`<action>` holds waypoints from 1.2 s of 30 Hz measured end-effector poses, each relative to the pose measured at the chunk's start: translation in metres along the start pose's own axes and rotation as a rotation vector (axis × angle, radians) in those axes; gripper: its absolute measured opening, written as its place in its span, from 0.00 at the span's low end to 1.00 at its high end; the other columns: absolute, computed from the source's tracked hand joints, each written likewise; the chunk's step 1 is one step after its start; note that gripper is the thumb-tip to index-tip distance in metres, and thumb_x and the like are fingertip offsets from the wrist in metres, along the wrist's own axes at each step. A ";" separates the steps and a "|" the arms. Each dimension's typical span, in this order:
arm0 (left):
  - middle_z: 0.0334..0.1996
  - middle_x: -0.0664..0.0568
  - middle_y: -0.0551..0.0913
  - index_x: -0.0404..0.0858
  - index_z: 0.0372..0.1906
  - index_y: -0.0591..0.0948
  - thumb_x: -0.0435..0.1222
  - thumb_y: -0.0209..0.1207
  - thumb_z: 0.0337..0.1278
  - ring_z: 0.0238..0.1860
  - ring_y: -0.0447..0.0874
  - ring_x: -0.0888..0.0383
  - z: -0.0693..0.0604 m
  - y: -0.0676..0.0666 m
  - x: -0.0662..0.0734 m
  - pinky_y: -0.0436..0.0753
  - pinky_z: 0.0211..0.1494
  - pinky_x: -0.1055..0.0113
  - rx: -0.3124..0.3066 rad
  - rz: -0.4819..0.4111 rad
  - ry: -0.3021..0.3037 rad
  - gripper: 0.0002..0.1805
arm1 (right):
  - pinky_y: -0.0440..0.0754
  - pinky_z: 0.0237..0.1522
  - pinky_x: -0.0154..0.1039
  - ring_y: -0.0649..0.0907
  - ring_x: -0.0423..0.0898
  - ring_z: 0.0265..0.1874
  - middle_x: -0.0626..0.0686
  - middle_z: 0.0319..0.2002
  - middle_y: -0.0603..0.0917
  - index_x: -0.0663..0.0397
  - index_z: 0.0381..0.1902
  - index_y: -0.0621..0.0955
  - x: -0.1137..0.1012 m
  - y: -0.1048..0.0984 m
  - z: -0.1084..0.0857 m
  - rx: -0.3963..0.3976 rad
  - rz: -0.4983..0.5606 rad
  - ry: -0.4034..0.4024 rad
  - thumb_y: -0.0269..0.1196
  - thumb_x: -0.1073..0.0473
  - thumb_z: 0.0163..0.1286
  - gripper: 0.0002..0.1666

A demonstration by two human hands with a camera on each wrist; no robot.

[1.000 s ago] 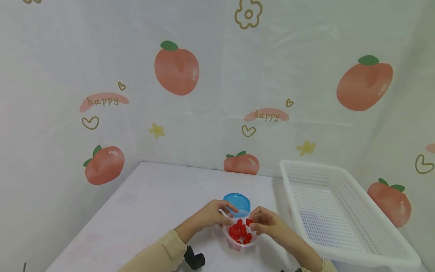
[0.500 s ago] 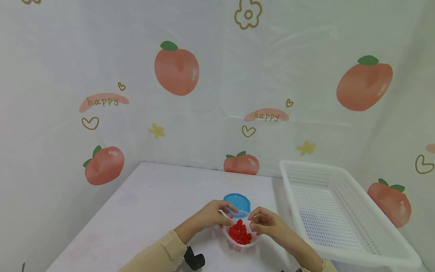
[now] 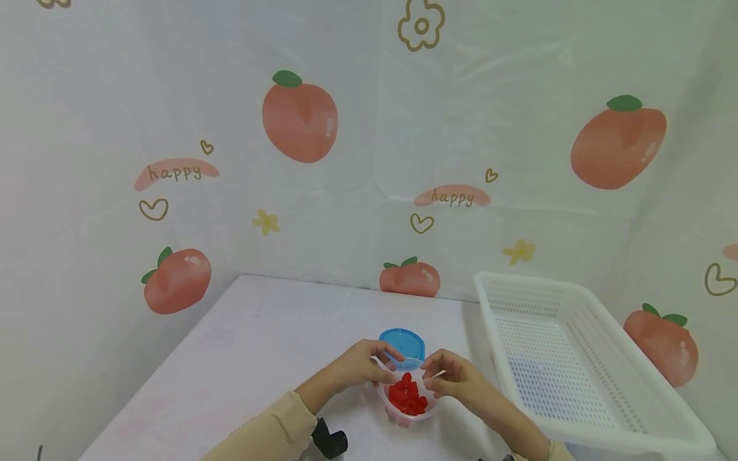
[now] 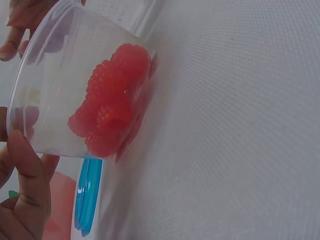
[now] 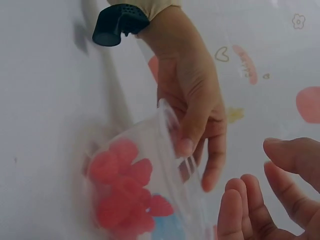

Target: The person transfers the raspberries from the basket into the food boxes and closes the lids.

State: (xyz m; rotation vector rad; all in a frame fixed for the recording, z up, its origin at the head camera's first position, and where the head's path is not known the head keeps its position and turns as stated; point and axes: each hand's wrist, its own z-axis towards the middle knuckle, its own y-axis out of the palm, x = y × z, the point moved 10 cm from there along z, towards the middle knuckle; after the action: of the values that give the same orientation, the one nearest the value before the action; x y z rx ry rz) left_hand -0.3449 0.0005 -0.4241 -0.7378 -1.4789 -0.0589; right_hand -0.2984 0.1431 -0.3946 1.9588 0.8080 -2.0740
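A clear plastic tub (image 4: 52, 127) stands on the table with several red raspberries (image 3: 406, 397) heaped in its bottom. My left hand (image 3: 362, 366) grips the tub's left rim; the right wrist view shows its thumb on the inside and fingers outside. Over the opposite rim hovers my right hand (image 3: 452, 376), its fingers bent loosely and parted from the thumb. Nothing shows between those fingers in the right wrist view. A blue round lid (image 3: 403, 344) lies just behind the tub, partly hidden by it.
To the right stands a large white perforated basket (image 3: 500, 358). A printed curtain (image 3: 346, 224) rises behind the table (image 3: 277, 320). A black wrist-worn device (image 3: 330, 442) sits below my left forearm.
One second ago my right hand pinched a raspberry over the tub. It let go, and the raspberry has dropped in with the others. The left hand keeps its place on the rim.
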 end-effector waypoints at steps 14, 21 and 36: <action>0.37 0.51 0.81 0.42 0.46 0.84 0.31 0.69 0.48 0.35 0.79 0.57 -0.001 0.000 0.001 0.84 0.33 0.65 -0.004 0.008 0.012 0.17 | 0.83 0.43 0.31 0.83 0.39 0.39 0.48 0.42 0.78 0.67 0.50 0.72 -0.079 -0.061 -0.011 0.218 -0.105 -0.218 0.59 0.64 0.70 0.15; 0.37 0.51 0.81 0.44 0.45 0.84 0.31 0.70 0.47 0.33 0.79 0.56 0.000 -0.001 0.000 0.83 0.33 0.65 0.005 0.000 -0.002 0.16 | 0.81 0.41 0.26 0.82 0.34 0.38 0.42 0.40 0.80 0.51 0.44 0.76 -0.099 -0.138 -0.010 0.436 0.068 -0.362 0.58 0.70 0.69 0.10; 0.37 0.52 0.81 0.46 0.45 0.84 0.32 0.69 0.48 0.34 0.79 0.56 0.000 -0.001 0.000 0.83 0.34 0.64 0.005 0.011 -0.003 0.16 | 0.82 0.41 0.30 0.81 0.37 0.40 0.65 0.48 0.78 0.76 0.61 0.63 0.008 -0.210 0.009 0.483 -0.296 0.108 0.54 0.61 0.73 0.27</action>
State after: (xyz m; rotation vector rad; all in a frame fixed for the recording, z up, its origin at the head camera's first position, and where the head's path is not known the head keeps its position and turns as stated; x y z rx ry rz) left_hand -0.3450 -0.0005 -0.4239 -0.7417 -1.4774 -0.0457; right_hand -0.4076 0.3162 -0.3474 2.3275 0.6993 -2.5476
